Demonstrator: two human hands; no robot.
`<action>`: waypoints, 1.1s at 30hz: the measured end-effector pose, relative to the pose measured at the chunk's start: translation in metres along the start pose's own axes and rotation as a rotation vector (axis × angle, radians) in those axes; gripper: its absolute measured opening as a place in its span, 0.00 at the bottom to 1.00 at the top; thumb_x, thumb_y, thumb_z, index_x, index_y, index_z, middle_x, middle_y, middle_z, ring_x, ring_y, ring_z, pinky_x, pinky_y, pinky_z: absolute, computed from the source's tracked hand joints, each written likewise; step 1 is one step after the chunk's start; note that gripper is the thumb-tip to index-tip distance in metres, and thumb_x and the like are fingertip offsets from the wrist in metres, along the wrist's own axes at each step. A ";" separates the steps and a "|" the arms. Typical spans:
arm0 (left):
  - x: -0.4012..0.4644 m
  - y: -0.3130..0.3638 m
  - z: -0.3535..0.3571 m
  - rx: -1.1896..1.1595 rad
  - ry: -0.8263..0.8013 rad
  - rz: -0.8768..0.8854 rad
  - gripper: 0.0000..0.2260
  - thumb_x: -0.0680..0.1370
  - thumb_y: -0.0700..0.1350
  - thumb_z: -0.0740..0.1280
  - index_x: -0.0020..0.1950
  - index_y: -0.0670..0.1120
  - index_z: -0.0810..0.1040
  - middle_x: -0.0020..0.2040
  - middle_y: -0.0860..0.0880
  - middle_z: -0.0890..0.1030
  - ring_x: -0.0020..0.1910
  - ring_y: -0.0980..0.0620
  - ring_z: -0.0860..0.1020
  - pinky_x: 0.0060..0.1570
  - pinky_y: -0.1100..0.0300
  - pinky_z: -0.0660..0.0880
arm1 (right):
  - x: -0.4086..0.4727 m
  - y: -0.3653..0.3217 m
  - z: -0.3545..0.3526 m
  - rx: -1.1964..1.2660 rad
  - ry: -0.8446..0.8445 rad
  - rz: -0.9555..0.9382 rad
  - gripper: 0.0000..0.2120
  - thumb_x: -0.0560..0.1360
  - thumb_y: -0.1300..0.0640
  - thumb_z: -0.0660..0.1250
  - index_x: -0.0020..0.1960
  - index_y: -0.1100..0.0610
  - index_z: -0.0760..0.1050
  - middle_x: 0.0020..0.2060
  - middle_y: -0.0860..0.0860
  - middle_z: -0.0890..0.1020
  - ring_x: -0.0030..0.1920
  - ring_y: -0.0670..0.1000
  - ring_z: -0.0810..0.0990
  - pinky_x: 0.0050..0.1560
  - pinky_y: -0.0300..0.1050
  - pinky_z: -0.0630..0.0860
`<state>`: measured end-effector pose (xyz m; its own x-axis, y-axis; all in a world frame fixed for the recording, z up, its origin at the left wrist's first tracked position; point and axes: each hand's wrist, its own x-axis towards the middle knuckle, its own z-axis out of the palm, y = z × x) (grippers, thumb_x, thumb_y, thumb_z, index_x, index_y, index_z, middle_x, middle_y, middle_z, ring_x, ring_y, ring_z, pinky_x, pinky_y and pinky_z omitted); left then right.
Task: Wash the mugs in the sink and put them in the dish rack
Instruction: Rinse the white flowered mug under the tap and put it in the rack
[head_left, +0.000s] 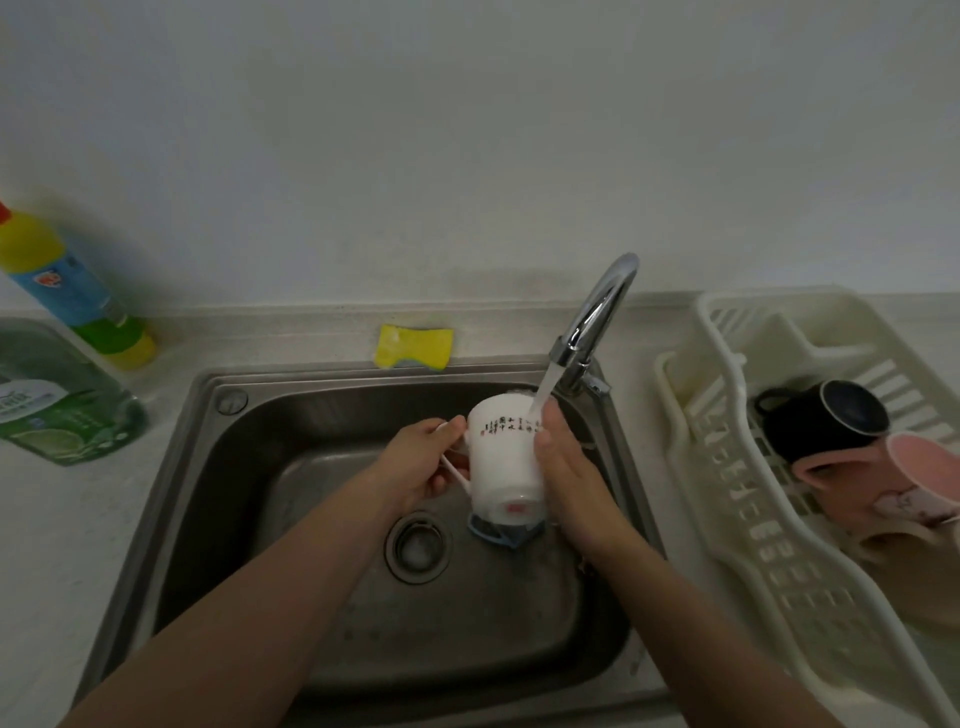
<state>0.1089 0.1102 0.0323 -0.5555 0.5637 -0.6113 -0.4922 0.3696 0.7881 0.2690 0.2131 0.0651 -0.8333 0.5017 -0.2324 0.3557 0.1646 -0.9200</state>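
A white mug (503, 460) with dark writing is held tilted over the steel sink (218, 447), its mouth turned away from me toward the tap (597, 317). Running water falls onto the mug's rim. My left hand (421, 460) grips the mug's handle. My right hand (566, 478) lies against the mug's right side, fingers up along the wall by the rim. A blue mug (501, 532) lies in the sink under the white one, mostly hidden. In the cream dish rack (727, 499) on the right lie a black mug (821, 421) and a pink mug (893, 483).
A yellow sponge (414, 347) sits on the ledge behind the sink. At the left stand a green dish soap bottle (57, 410) and a yellow and blue bottle (67, 291). The sink drain (418, 545) is near the basin's middle.
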 end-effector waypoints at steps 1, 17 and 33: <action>0.001 0.001 0.001 -0.019 0.013 0.003 0.12 0.83 0.50 0.61 0.43 0.45 0.73 0.26 0.50 0.78 0.22 0.56 0.75 0.19 0.68 0.61 | -0.002 -0.002 0.000 0.044 0.011 0.033 0.33 0.77 0.32 0.54 0.78 0.38 0.48 0.72 0.33 0.61 0.68 0.31 0.63 0.69 0.37 0.67; -0.003 0.011 0.014 0.262 -0.073 0.132 0.10 0.82 0.48 0.63 0.45 0.43 0.74 0.33 0.43 0.77 0.23 0.54 0.75 0.19 0.67 0.62 | 0.002 -0.008 -0.014 -0.817 -0.092 -0.436 0.26 0.81 0.43 0.44 0.75 0.50 0.63 0.75 0.44 0.63 0.76 0.37 0.47 0.77 0.45 0.43; 0.004 0.006 -0.007 0.180 0.060 0.127 0.12 0.82 0.49 0.63 0.42 0.45 0.73 0.33 0.44 0.78 0.25 0.51 0.75 0.20 0.67 0.61 | -0.017 0.005 0.003 -0.761 -0.186 -0.412 0.30 0.79 0.37 0.45 0.78 0.47 0.49 0.77 0.39 0.45 0.75 0.38 0.36 0.75 0.42 0.39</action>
<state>0.0987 0.1095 0.0343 -0.6469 0.5711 -0.5054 -0.2912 0.4275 0.8558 0.2835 0.2024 0.0638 -0.9891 0.1424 -0.0379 0.1423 0.8556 -0.4977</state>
